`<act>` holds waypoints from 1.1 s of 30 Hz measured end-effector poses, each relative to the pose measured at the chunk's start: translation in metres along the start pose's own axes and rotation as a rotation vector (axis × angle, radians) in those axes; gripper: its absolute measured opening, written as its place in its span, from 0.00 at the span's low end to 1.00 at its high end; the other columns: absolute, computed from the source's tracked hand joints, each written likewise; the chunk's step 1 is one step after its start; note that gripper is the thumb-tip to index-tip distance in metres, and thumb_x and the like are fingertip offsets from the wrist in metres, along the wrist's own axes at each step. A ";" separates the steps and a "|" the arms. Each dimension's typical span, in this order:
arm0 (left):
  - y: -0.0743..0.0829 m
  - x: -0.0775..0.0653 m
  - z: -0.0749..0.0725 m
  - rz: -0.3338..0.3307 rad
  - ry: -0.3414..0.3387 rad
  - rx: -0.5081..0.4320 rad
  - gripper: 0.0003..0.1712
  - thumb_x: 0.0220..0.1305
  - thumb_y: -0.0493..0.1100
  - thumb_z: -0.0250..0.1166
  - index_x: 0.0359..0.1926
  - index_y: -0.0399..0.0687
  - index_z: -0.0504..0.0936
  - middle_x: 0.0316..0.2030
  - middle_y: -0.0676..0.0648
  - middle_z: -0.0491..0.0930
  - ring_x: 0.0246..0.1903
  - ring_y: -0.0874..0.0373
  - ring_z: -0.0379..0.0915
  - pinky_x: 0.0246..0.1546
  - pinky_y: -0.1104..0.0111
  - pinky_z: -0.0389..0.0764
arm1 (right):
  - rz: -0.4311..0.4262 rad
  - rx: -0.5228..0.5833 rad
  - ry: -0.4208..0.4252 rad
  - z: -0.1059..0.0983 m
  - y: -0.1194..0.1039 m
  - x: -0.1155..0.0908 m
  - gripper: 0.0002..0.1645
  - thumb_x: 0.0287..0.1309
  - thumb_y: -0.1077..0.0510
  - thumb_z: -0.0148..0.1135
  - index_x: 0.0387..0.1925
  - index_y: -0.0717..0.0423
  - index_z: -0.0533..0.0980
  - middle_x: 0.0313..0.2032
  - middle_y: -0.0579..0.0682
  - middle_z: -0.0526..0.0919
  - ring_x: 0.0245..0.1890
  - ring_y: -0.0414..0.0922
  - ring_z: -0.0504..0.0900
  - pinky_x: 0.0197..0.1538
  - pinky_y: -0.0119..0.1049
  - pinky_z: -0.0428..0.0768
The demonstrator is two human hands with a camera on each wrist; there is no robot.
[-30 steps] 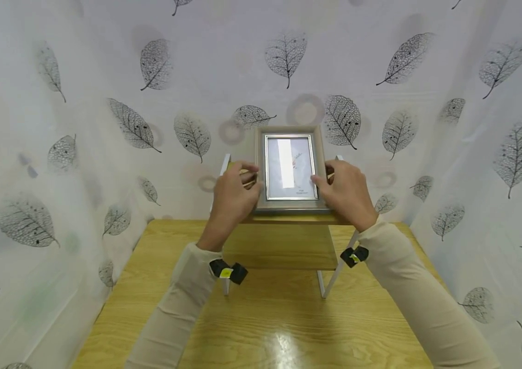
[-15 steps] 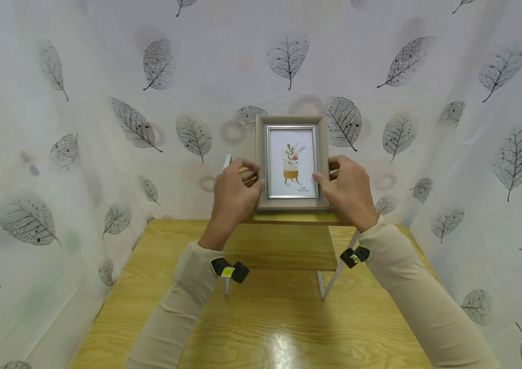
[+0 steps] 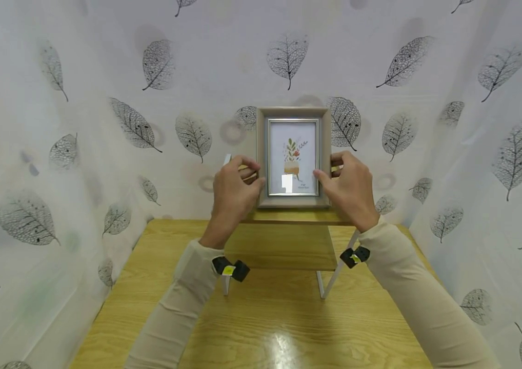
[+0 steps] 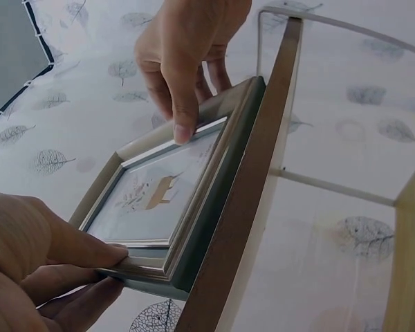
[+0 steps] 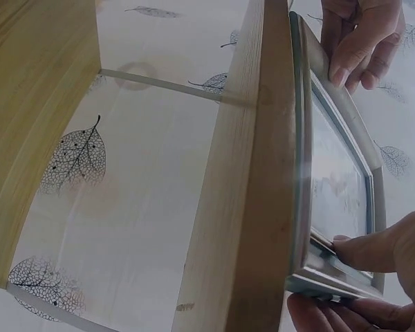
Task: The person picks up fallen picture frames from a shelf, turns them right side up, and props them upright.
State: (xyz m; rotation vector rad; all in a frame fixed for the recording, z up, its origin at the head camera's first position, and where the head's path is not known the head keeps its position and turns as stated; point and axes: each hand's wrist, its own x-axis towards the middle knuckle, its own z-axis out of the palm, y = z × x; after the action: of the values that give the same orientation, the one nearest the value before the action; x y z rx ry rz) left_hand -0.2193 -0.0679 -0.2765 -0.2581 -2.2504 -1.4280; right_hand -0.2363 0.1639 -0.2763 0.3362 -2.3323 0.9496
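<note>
A taupe picture frame [image 3: 293,154] with a silvery inner border stands on a small wooden shelf [image 3: 288,216], behind the shelf's front edge. Its glazed print shows a potted plant, and a bright reflection lies low on it. My left hand [image 3: 238,187] pinches the left side, thumb [image 4: 100,254] on the front and fingers behind. On the opposite side, my right hand [image 3: 348,189] holds the frame with its thumb [image 5: 363,250] pressed on the front border and the other fingers round the outer edge. The lower border sits close against the shelf board in both wrist views.
White metal legs [image 3: 324,287] carry the shelf above a wood-grain table [image 3: 261,318]. A pale curtain [image 3: 224,61] printed with dark leaves surrounds the table at the back and sides. Black wrist cameras [image 3: 231,268] sit on both sleeves.
The picture frame has tipped from a backward lean to more upright, its top edge rising. The reflection has shrunk, so the plant print shows. Both hands keep their hold, the right shifting slightly up.
</note>
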 end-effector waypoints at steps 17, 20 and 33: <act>0.000 0.000 0.004 0.077 0.049 -0.002 0.13 0.55 0.28 0.75 0.41 0.37 0.82 0.44 0.40 0.87 0.47 0.50 0.86 0.43 0.73 0.85 | -0.001 0.041 0.060 0.001 0.000 -0.002 0.23 0.58 0.61 0.73 0.49 0.70 0.74 0.45 0.63 0.82 0.40 0.59 0.85 0.50 0.52 0.79; 0.000 0.000 0.004 0.087 0.056 -0.012 0.13 0.54 0.28 0.75 0.40 0.36 0.82 0.43 0.40 0.87 0.47 0.50 0.86 0.43 0.74 0.85 | 0.002 0.050 0.065 0.001 0.000 -0.002 0.23 0.58 0.61 0.73 0.49 0.71 0.74 0.44 0.64 0.82 0.41 0.60 0.84 0.51 0.52 0.77; -0.005 0.002 0.005 0.171 0.077 -0.063 0.13 0.52 0.26 0.76 0.38 0.33 0.82 0.43 0.38 0.87 0.45 0.50 0.87 0.41 0.75 0.85 | -0.020 0.066 0.112 0.003 0.003 -0.003 0.23 0.57 0.62 0.73 0.48 0.70 0.73 0.42 0.64 0.81 0.40 0.59 0.83 0.51 0.52 0.77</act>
State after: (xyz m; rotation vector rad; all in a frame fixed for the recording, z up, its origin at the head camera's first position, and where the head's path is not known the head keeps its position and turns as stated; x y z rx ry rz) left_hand -0.2238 -0.0659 -0.2812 -0.3992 -2.0706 -1.3954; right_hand -0.2364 0.1639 -0.2811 0.3247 -2.1963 1.0114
